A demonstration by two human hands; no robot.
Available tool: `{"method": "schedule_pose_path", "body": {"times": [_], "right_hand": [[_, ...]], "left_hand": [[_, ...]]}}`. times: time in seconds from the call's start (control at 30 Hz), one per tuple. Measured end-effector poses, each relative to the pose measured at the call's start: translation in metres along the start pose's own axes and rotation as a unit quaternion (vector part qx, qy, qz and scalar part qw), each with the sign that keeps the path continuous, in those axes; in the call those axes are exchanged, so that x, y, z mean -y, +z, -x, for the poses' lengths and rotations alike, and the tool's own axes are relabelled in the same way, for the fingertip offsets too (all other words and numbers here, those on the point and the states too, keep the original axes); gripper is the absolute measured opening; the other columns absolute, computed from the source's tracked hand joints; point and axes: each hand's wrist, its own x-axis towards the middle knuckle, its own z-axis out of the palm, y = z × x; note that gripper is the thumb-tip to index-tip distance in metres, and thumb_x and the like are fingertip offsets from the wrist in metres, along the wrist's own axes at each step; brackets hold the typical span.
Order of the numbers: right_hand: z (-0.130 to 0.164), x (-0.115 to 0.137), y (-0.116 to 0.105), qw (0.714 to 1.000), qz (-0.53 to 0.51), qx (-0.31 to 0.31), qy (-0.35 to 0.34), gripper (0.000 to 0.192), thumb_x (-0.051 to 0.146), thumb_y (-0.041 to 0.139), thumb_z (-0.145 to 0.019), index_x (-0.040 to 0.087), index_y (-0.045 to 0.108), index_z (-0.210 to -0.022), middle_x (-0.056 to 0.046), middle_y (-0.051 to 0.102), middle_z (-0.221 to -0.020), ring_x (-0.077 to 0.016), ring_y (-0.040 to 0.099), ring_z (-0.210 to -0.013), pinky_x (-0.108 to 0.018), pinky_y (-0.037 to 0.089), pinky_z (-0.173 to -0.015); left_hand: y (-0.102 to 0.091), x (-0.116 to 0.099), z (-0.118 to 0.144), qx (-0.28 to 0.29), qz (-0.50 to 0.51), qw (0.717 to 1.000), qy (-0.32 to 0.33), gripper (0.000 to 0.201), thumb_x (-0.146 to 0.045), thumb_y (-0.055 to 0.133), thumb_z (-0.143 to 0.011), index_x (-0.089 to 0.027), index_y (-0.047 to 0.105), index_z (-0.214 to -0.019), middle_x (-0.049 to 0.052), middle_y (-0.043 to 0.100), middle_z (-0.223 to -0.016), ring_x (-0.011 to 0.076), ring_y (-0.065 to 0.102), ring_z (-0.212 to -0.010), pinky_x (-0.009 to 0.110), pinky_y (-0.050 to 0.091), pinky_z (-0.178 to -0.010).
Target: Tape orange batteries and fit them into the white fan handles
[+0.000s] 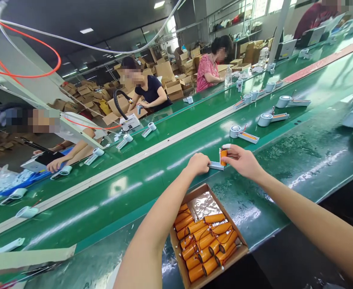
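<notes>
Green conveyor belt [170,160] is carrying white parts past seated workers. Beside it, a cardboard box [208,235] is keeping orange batteries within reach. Beyond the box, the left hand [198,163] is pinching a white handle [216,165] steady, while the right hand [241,161] is gripping an orange battery [223,156] upright against it.

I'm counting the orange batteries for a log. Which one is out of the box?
The orange battery pinched upright in the right hand, over the white part the left hand steadies. The others lie packed in the cardboard box.
</notes>
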Motion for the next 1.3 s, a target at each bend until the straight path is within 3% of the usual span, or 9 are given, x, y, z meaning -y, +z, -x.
{"method": "schedule_pose_path", "body": {"times": [0.13, 0.33, 0.4, 0.53, 0.6, 0.77, 0.87, 1.07, 1.3], "right_hand": [[-0.016, -0.019, 0.011, 0.993, 0.091, 0.065, -0.026, 0.039, 0.040, 0.070, -0.089, 0.023, 0.065, -0.124, -0.003, 0.073, -0.111, -0.0217, 0.072, -0.099, -0.036, 0.060, -0.097], [-0.017, -0.039, -0.002, 0.975, 0.204, 0.086, -0.035, 0.032, 0.037, 0.064, -0.093, 0.024, 0.063, -0.122, -0.001, 0.073, -0.107, -0.0205, 0.072, -0.095, -0.031, 0.058, -0.091], [-0.019, -0.038, -0.005, 0.939, 0.320, 0.118, -0.047, 0.030, 0.036, 0.060, -0.098, 0.024, 0.061, -0.125, -0.002, 0.072, -0.111, -0.0203, 0.071, -0.098, -0.029, 0.056, -0.089], [-0.027, -0.025, -0.005, 0.829, 0.516, 0.207, -0.059, 0.021, 0.033, 0.059, -0.102, 0.023, 0.062, -0.120, -0.005, 0.072, -0.108, -0.0248, 0.069, -0.097, -0.028, 0.051, -0.080], [-0.032, -0.019, -0.001, 0.807, 0.541, 0.229, -0.053, 0.020, 0.034, 0.059, -0.101, 0.023, 0.065, -0.117, -0.007, 0.072, -0.102, -0.0275, 0.069, -0.093, -0.030, 0.049, -0.077], [-0.037, -0.018, 0.014, 0.755, 0.598, 0.266, -0.029, 0.033, 0.043, 0.057, -0.102, 0.027, 0.065, -0.131, -0.011, 0.071, -0.100, -0.0294, 0.069, -0.090, -0.032, 0.049, -0.077], [-0.040, -0.019, 0.021, 0.731, 0.622, 0.280, -0.019, 0.034, 0.044, 0.055, -0.102, 0.025, 0.068, -0.127, -0.014, 0.071, -0.099, -0.0305, 0.069, -0.090, -0.035, 0.051, -0.079], [-0.052, -0.010, 0.024, 0.711, 0.633, 0.305, -0.021, 0.031, 0.042, 0.055, -0.101, 0.022, 0.073, -0.116, -0.016, 0.071, -0.101, -0.0319, 0.070, -0.091, -0.037, 0.052, -0.080], [-0.047, -0.015, 0.018, 0.742, 0.592, 0.309, -0.057, 0.026, 0.033, 0.053, -0.104, 0.022, 0.074, -0.113, -0.008, 0.073, -0.102, -0.0253, 0.069, -0.093, -0.027, 0.047, -0.077]], "left_hand": [[-0.003, 0.003, -0.008, 0.010, 0.056, 0.998, -0.034, 0.018, -0.026, 0.069, -0.083, -0.029, 0.080, -0.098, 0.001, 0.077, -0.104, 0.0207, 0.068, -0.099, 0.028, 0.051, -0.088], [-0.009, 0.009, -0.014, 0.012, 0.128, 0.990, -0.064, 0.014, -0.031, 0.073, -0.085, -0.026, 0.074, -0.098, -0.001, 0.076, -0.106, 0.0189, 0.068, -0.097, 0.025, 0.050, -0.082], [-0.009, 0.009, -0.016, -0.001, 0.147, 0.986, -0.074, 0.013, -0.031, 0.068, -0.091, -0.025, 0.070, -0.102, -0.001, 0.075, -0.107, 0.0183, 0.068, -0.096, 0.026, 0.049, -0.081], [-0.004, 0.008, -0.023, -0.029, 0.174, 0.979, -0.098, 0.012, -0.029, 0.060, -0.096, -0.023, 0.063, -0.106, 0.001, 0.074, -0.107, 0.0187, 0.067, -0.097, 0.026, 0.049, -0.080], [0.000, 0.008, -0.028, -0.041, 0.185, 0.976, -0.110, 0.012, -0.026, 0.059, -0.096, -0.023, 0.062, -0.106, 0.002, 0.073, -0.109, 0.0195, 0.067, -0.099, 0.027, 0.049, -0.081], [0.008, 0.006, -0.037, -0.061, 0.213, 0.968, -0.117, 0.015, -0.020, 0.054, -0.096, -0.022, 0.060, -0.110, 0.003, 0.074, -0.111, 0.0175, 0.068, -0.100, 0.026, 0.050, -0.081], [0.007, 0.001, -0.040, -0.067, 0.219, 0.966, -0.121, 0.019, -0.017, 0.054, -0.094, -0.021, 0.062, -0.112, 0.005, 0.075, -0.111, 0.0180, 0.069, -0.101, 0.026, 0.051, -0.081], [0.002, -0.005, -0.018, -0.092, 0.203, 0.964, -0.142, 0.026, -0.026, 0.049, -0.099, -0.021, 0.062, -0.120, 0.010, 0.072, -0.119, 0.0234, 0.068, -0.106, 0.032, 0.053, -0.088], [0.010, 0.023, 0.051, -0.129, 0.163, 0.967, -0.150, 0.046, -0.038, 0.055, -0.098, -0.020, 0.051, -0.140, 0.011, 0.057, -0.146, 0.0266, 0.054, -0.132, 0.038, 0.045, -0.112]]}}
